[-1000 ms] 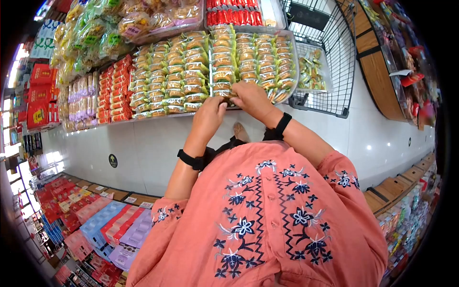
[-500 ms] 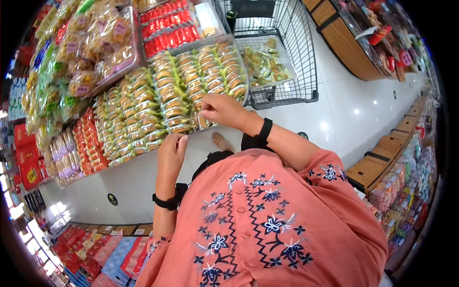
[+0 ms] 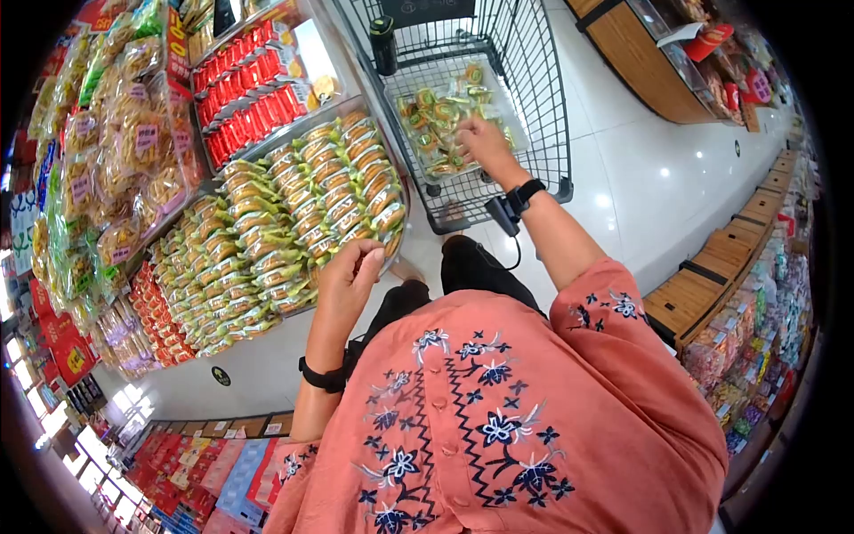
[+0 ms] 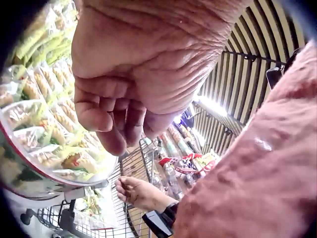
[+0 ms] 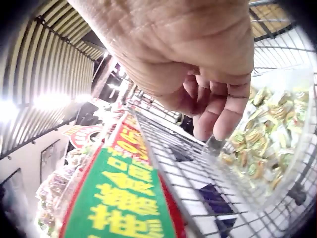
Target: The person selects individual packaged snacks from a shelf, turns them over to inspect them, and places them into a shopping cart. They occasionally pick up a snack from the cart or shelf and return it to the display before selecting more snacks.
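My right hand (image 3: 489,147) is over a clear plastic bin (image 3: 517,117) in the shopping cart (image 3: 553,133). Loose small wrapped snacks (image 5: 257,148) with green markings lie in that bin. In the right wrist view its fingers (image 5: 218,119) bend loosely, with nothing visible in them. At the front edge of the display, my left hand (image 3: 350,274) hovers beside rows of wrapped round cakes (image 3: 307,182). Its fingers (image 4: 114,141) hang loosely curled and hold nothing in the left wrist view. A black wrist strap is on each arm.
Red-wrapped snacks (image 3: 253,67) and bagged goods (image 3: 138,142) fill the display further back and left. A black bottle (image 3: 382,44) stands in the cart's far left corner. Wooden-fronted shelves (image 3: 703,285) line the right side. A green and red sign (image 5: 124,193) borders the display.
The right hand has moved from the cake rows across to the bin in the cart. The left hand has stayed near the display edge. The view has swung right, towards the cart.
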